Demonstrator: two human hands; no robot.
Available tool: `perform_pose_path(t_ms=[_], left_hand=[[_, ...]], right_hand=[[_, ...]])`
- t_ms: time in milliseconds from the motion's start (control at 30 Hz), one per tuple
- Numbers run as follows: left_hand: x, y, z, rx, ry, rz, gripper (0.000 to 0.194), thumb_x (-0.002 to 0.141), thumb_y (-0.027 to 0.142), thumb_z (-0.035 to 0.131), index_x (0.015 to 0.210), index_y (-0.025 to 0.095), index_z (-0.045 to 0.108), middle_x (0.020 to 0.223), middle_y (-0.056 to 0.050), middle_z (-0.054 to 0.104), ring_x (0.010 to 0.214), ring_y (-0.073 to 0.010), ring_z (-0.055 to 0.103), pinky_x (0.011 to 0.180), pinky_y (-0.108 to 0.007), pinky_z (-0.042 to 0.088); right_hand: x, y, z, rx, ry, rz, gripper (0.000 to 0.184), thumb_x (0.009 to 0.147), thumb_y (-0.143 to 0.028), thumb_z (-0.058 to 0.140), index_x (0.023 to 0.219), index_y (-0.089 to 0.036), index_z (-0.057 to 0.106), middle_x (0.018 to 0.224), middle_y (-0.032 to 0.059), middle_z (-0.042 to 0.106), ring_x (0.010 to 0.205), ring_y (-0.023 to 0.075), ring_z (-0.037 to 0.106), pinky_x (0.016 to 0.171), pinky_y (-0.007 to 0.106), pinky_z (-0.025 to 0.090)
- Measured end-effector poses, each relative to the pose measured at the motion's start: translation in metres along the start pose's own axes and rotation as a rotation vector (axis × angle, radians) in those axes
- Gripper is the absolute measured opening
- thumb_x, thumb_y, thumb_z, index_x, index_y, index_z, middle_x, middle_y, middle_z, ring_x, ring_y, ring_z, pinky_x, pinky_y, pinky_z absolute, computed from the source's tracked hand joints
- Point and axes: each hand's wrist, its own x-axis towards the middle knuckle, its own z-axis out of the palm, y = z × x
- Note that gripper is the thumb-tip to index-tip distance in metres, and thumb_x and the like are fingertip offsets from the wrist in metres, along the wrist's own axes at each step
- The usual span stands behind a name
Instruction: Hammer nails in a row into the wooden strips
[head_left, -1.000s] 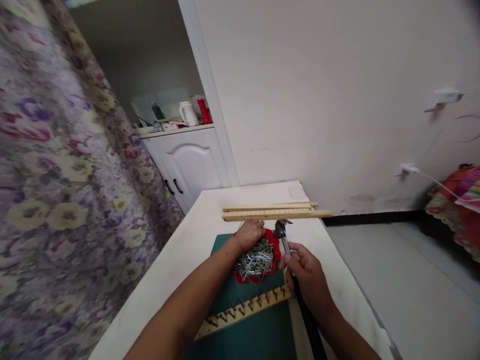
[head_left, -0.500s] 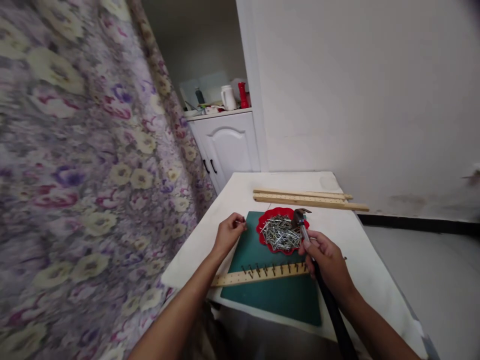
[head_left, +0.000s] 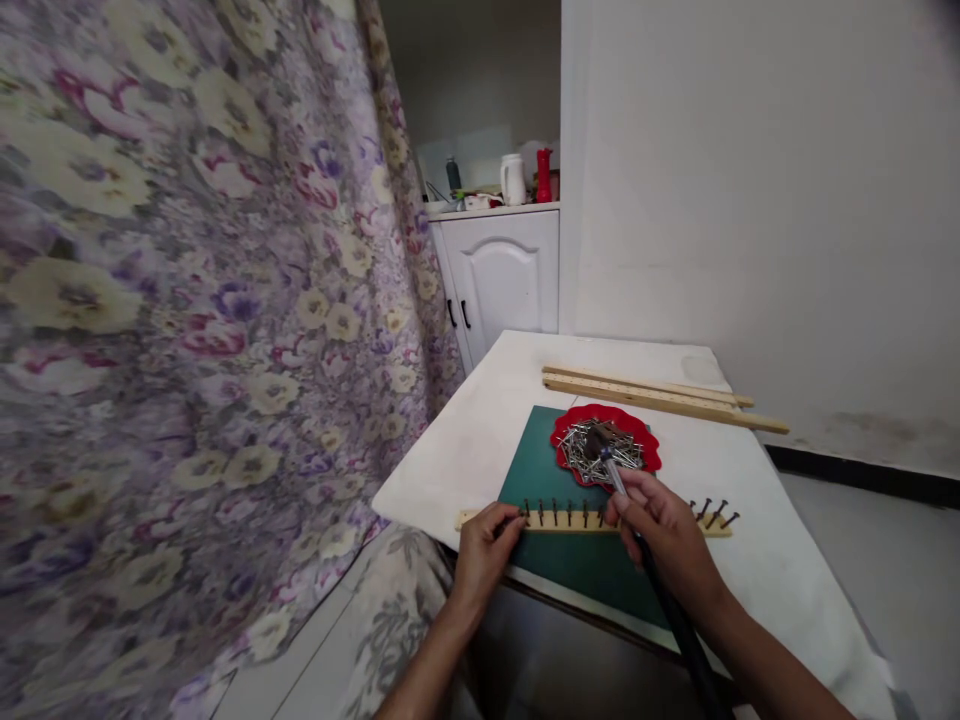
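My right hand (head_left: 660,525) is wrapped round a claw hammer (head_left: 616,474), its head over a red scalloped dish (head_left: 651,450) full of loose nails (head_left: 574,450). Across a green mat (head_left: 577,565) lies a narrow wooden strip (head_left: 559,523) with several nails standing up along it. At the strip's left part is my left hand (head_left: 487,550), thumb and fingertips pinched together beside the leftmost standing nails. Whatever is between those fingertips is too small to make out. The hammer and right hand hide part of the strip.
More wooden strips (head_left: 645,392) lie at the back right of the white table (head_left: 457,440), with ends past its edge. A floral curtain (head_left: 225,350) hangs at the left. Behind stands a white cabinet (head_left: 510,275) with a white jug (head_left: 513,180) on top.
My left hand has come down from the mat's upper left edge to the wooden strip. The strip now lies more level in view. The hammer stays in my right hand; the view has shifted.
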Motion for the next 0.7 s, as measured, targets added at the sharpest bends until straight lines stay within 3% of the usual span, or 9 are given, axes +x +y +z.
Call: perform_pose_path(t_ms=[500, 700], left_hand=[[0.004, 0.001, 0.0, 0.087, -0.021, 0.106, 0.017, 0.082, 0.028, 0.054, 0.072, 0.019, 0.064, 0.078, -0.004, 0.061, 0.076, -0.0158, 0.058, 0.069, -0.024, 0.043], [0.005, 0.0, 0.0, 0.087, -0.034, 0.101, 0.02, 0.084, 0.03, 0.052, 0.071, 0.019, 0.063, 0.076, -0.003, 0.061, 0.074, -0.0154, 0.058, 0.067, -0.023, 0.043]], right_hand=[[-0.006, 0.006, 0.013, -0.036, -0.068, 0.049, 0.031, 0.083, -0.037, 0.056, 0.108, -0.019, 0.052, 0.067, -0.0045, 0.057, 0.032, 0.0052, 0.04, 0.027, 0.017, 0.03], [-0.016, 0.006, 0.027, 0.018, -0.24, 0.169, 0.032, 0.082, -0.039, 0.056, 0.107, -0.019, 0.05, 0.067, -0.0045, 0.06, 0.027, 0.0041, 0.04, 0.025, 0.015, 0.027]])
